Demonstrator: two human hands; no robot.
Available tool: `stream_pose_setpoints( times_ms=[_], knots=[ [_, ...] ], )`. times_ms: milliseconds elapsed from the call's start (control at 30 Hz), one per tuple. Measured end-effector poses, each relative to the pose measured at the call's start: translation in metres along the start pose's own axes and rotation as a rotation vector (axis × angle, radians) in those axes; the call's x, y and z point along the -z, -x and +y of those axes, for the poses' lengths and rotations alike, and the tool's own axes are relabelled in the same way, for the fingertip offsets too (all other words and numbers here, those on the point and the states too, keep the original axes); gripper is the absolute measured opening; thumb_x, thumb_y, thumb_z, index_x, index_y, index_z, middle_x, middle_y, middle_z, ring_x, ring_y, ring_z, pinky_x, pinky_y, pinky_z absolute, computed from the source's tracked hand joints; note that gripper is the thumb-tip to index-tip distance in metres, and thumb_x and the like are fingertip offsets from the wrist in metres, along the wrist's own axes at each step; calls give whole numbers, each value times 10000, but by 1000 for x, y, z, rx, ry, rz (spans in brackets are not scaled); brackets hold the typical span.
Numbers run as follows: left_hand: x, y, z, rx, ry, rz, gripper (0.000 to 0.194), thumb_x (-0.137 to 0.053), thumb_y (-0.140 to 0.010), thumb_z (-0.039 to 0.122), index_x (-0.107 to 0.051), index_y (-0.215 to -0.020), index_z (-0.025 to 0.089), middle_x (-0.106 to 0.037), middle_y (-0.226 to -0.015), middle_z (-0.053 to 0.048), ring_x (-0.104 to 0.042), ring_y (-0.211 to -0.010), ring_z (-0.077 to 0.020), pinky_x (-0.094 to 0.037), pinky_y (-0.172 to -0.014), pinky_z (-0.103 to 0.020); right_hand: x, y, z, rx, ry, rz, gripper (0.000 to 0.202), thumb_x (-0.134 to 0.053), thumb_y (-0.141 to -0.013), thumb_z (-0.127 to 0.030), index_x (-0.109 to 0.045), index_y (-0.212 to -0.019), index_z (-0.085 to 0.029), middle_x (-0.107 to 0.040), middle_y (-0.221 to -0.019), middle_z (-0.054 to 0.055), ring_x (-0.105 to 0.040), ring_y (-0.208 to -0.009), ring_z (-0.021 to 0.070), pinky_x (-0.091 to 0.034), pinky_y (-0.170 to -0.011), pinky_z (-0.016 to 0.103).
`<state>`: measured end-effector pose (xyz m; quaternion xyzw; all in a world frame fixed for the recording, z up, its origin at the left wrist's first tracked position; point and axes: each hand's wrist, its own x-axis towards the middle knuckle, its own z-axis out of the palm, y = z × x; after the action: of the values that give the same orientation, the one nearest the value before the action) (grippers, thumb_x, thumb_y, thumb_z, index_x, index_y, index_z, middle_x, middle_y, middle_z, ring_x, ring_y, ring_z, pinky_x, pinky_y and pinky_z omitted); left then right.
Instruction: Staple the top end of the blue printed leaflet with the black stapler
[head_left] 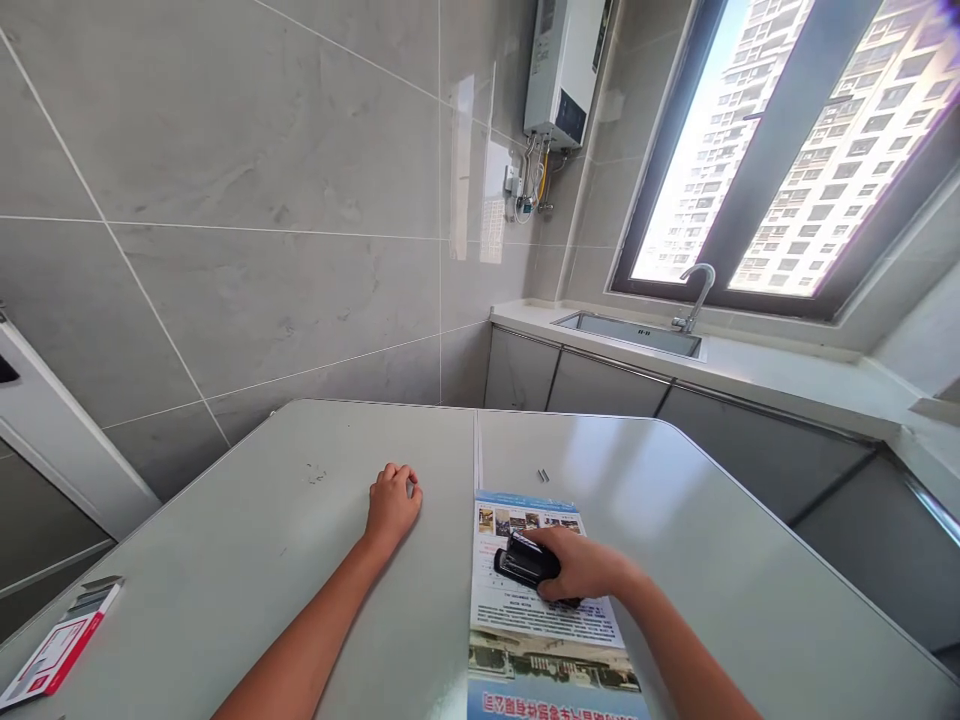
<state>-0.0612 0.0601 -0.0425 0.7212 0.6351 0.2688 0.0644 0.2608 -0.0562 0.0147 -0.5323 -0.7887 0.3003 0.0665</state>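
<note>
A black stapler (525,562) lies over the printed leaflet (551,648), its front end pointing left. My right hand (574,565) is closed around the stapler's right-hand part, thumb on the near side. The leaflet carries small photos, lines of text and a blue band with red characters at its near end; the hand and stapler cover its middle. To the left, my left hand (393,502) rests on the white table (420,620) in a loose curl, with no object showing in its fingers. Just beyond the leaflet are small strips of staples (543,476).
A red and white box (64,640) lies at the table's left edge. A seam (476,450) runs along the tabletop. Beyond the table stand a counter with a sink (630,330) and tap (697,295), under a window. A water heater (566,75) hangs on the wall.
</note>
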Motion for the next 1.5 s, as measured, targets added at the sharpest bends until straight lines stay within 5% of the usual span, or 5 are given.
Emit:
stream_pose_setpoints(
  times_ms=[367,467,567,700,1500],
  knots=[
    [2,-4,-5,-50,-26,-41,134,-523,-915,215,-655,-901,224,-624,-1026,-79,-614,-1018,-264,-467,-913,-417,32,16,38,21,-140,-162,741,-883,-605,-551,-671,-1254,-264,-707,-1169,55,-646,-1045,285,-499,-892,338],
    [11,-12,-22,-108,-59,-65,208,-494,-940,211,-700,-961,227,-659,-1120,-96,-616,-1088,-264,-460,-988,-432,39,13,75,47,-205,83,395,-643,-870,-581,-663,-1026,-219,-701,-958,34,-628,-887,216,-493,-786,296],
    [17,-21,-44,-23,-174,-57,362,-448,-980,236,-667,-1268,229,-558,-1462,-137,-499,-1357,-317,-301,-1180,-578,41,8,126,-329,33,550,380,-425,-992,-491,-568,-783,-208,-649,-771,32,-590,-759,194,-451,-712,283],
    [14,-26,-57,125,-271,-153,498,-423,-1019,371,-532,-1474,202,-409,-1620,-161,-300,-1520,-379,-241,-1181,-693,33,-2,166,-629,237,691,282,-418,-978,-348,-547,-769,-209,-667,-790,68,-601,-733,205,-355,-637,287],
    [6,-24,-48,166,-339,-185,545,-394,-1017,371,-485,-1512,161,-354,-1647,-190,-240,-1548,-397,-229,-1191,-673,27,-12,168,-516,298,744,279,-438,-940,-357,-528,-714,-221,-681,-804,53,-570,-704,190,-269,-586,290]
  ],
)
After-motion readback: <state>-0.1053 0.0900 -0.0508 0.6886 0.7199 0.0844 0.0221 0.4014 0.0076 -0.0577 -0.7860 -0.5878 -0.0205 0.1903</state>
